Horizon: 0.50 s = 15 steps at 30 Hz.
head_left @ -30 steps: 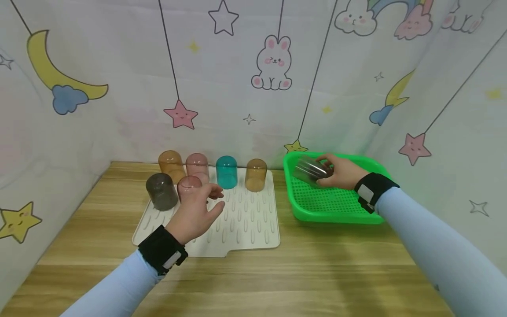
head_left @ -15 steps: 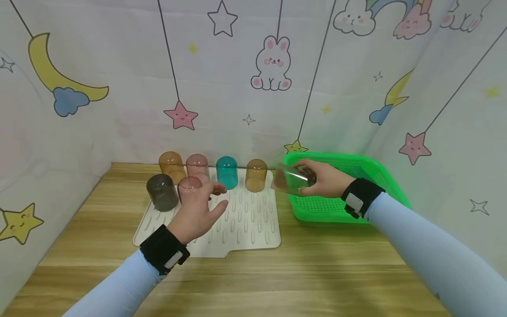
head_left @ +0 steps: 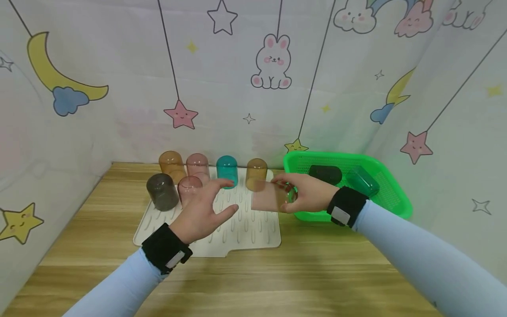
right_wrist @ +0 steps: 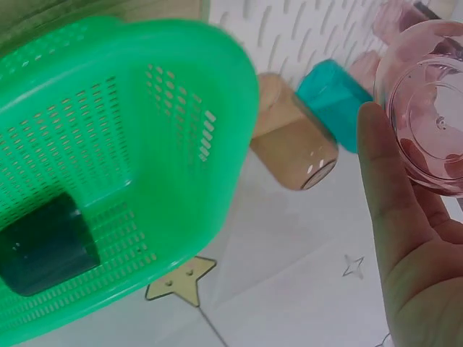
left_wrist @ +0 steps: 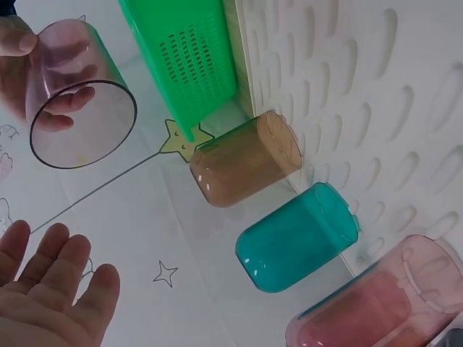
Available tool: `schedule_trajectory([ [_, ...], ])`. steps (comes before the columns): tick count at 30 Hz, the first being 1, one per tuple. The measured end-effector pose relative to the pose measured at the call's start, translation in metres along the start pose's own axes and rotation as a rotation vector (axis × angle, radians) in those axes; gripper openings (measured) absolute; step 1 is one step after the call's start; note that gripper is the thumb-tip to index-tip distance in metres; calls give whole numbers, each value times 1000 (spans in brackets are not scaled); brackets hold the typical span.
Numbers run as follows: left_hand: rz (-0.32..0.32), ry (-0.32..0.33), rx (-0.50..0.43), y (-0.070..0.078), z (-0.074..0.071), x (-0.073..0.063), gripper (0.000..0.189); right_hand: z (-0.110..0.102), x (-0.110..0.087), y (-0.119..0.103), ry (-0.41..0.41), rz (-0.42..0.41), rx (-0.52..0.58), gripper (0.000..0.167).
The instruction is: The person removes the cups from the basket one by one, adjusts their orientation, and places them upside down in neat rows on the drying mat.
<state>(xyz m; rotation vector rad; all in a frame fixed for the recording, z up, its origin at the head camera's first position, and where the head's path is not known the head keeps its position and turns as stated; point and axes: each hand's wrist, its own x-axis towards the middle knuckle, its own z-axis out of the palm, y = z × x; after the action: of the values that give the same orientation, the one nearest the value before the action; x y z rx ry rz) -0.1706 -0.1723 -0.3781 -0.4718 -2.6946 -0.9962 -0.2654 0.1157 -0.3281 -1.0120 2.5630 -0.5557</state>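
My right hand [head_left: 310, 192] grips a clear pinkish cup [head_left: 265, 197] by its base end, over the right part of a white ribbed draining mat [head_left: 245, 233]. The cup lies on its side in the air, its dark-rimmed mouth [left_wrist: 83, 165] pointing left. My left hand [head_left: 200, 215] hovers above the mat, thumb and fingers spread apart, holding nothing. Upside-down cups stand on the mat: a teal cup [head_left: 226, 171] and a brown cup [head_left: 256, 174] at the back, a pink cup [head_left: 196, 165], and a second pink cup [head_left: 189, 187] partly hidden by my left hand.
At the mat's left side stand an amber cup [head_left: 170, 165] and a dark grey cup [head_left: 162, 192]. A green perforated basket [head_left: 402, 204] on the right contains a black cup [head_left: 326, 174] and a dark green cup [head_left: 362, 180], both lying down. A patterned curtain [head_left: 237, 101] hangs behind the wooden table [head_left: 277, 281].
My right hand has carried the pinkish cup out of the basket and leftward over the mat. The left hand has shifted slightly right, its fingers spreading wider.
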Motion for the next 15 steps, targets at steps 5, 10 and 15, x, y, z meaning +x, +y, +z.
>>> schedule_trajectory([
  [5,28,-25,30,5,2,-1,66,10,3,-9,-32,-21,-2,65],
  [10,62,-71,2,8,4,0,72,15,5,-15,-57,-49,-4,65],
  [15,69,-112,7,9,7,-1,75,19,6,-21,-65,-66,-26,63],
])
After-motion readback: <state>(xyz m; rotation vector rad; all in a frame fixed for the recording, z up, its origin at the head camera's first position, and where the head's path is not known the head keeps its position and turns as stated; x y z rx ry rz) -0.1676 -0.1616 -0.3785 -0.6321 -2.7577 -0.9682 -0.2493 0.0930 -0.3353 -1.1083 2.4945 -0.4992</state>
